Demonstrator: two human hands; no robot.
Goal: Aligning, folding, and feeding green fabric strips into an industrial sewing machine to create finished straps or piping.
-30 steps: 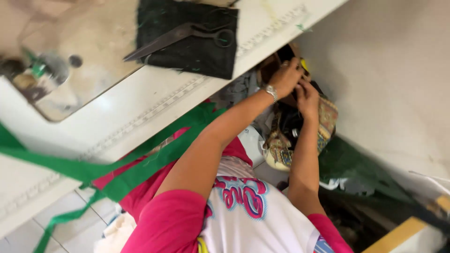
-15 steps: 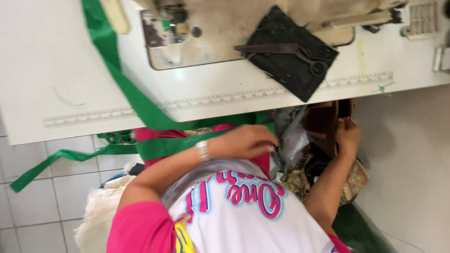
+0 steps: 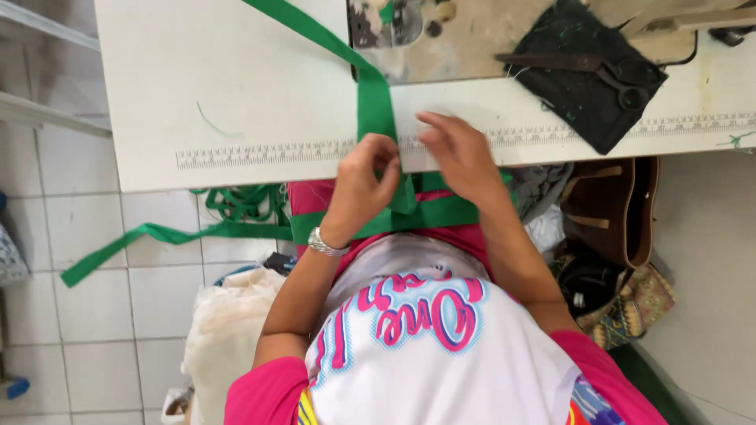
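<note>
Both hands (image 3: 409, 169) now up on green strip (image 3: 374, 102), fingertips hidden

Two hands were in view: the left hand (image 3: 358, 185) and the right hand (image 3: 457, 149), both at the table's near edge. One green strip (image 3: 370, 94) ran across the table (image 3: 228, 86), and a second green strip (image 3: 157, 234) trailed toward the floor; whether the two were one length could not be told. One pair of scissors (image 3: 587, 67) lay on one dark cloth (image 3: 598, 98). One ruler scale (image 3: 260, 152) ran along the table's edge. One watch (image 3: 324, 243) sat on the left wrist. One brown bag (image 3: 614, 208) hung beside the table, with one patterned bag (image 3: 634, 307) below it.
</note>
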